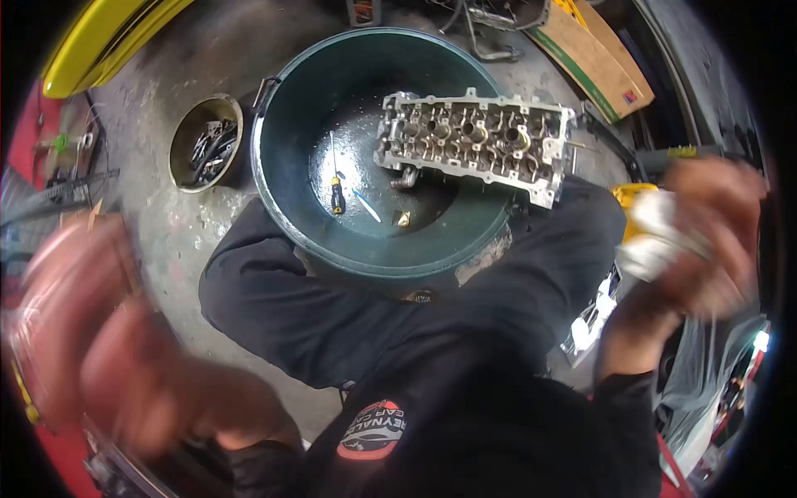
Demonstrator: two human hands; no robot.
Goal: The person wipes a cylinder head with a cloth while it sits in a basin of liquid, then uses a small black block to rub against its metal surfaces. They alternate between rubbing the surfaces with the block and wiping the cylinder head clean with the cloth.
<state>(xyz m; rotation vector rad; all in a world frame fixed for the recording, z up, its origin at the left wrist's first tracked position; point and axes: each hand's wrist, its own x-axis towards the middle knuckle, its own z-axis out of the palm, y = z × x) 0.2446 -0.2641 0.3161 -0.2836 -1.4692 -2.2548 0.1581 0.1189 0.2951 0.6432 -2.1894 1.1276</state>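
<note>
Smeared by motion, my left hand [141,373] is out at the lower left, its fingers not distinct, beside a reddish blurred shape [70,282]. At the far right, my right hand [714,241] is blurred too, with its fingers curled round a white thing [652,236] of unclear kind. Neither hand is at the engine cylinder head [477,137], which lies across the right part of a big dark green tub [278,212] between my knees. Down in the tub are a black and yellow screwdriver [337,197], a thin blue and white stick [366,206] and a small metal piece [403,219].
A bowl [176,158] of metal parts stands on the floor left of the tub. Beyond the tub at the upper right is a cardboard box [589,62]. A yellow panel [104,37] overhangs the upper left. Bright metal parts [591,319] lie by my right leg.
</note>
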